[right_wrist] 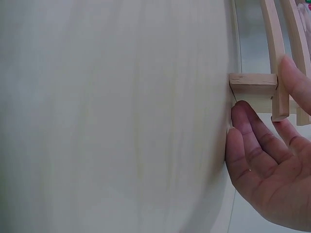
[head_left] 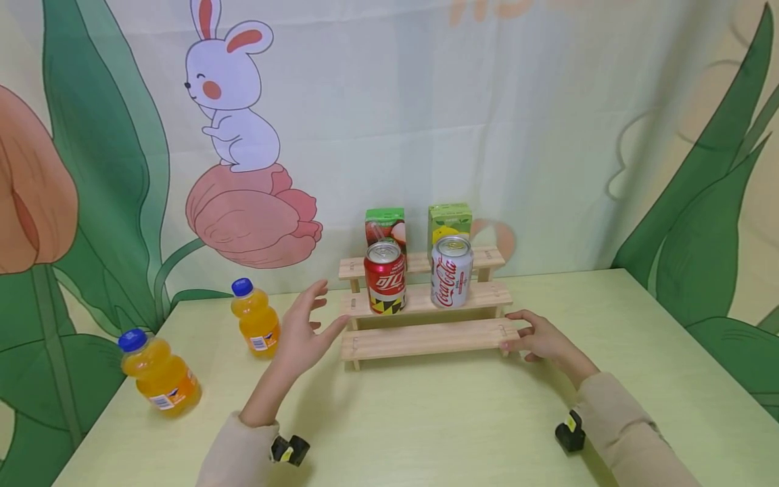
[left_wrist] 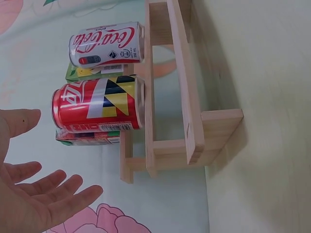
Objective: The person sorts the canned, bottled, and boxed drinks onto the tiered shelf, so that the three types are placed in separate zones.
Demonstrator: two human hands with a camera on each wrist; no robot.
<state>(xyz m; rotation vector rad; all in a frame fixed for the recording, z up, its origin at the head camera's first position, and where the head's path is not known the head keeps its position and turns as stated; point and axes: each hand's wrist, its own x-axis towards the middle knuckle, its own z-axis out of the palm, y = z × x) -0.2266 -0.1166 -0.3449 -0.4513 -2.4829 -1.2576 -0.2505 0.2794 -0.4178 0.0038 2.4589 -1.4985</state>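
Observation:
A three-step wooden display rack (head_left: 426, 340) stands at the back of the table. My right hand (head_left: 544, 340) holds the right end of its lowest step, thumb (right_wrist: 297, 85) on the front and index finger round the end. Left of the rack, my left hand (head_left: 302, 338) is spread with nothing in it; in the left wrist view its fingers (left_wrist: 73, 204) stand apart from the rack. On the middle step are a red cola can (head_left: 386, 279) and a white Coca-Cola can (head_left: 452, 272). Behind them, a lychee juice box (head_left: 385, 223) and a lemon drink box (head_left: 450, 216) stand on the top step.
Two orange drink bottles with blue caps stand on the left of the table, one bottle (head_left: 257, 321) behind my left forearm and the other bottle (head_left: 161, 375) nearer the left edge. A printed curtain (head_left: 365, 122) hangs right behind the table (head_left: 426, 433).

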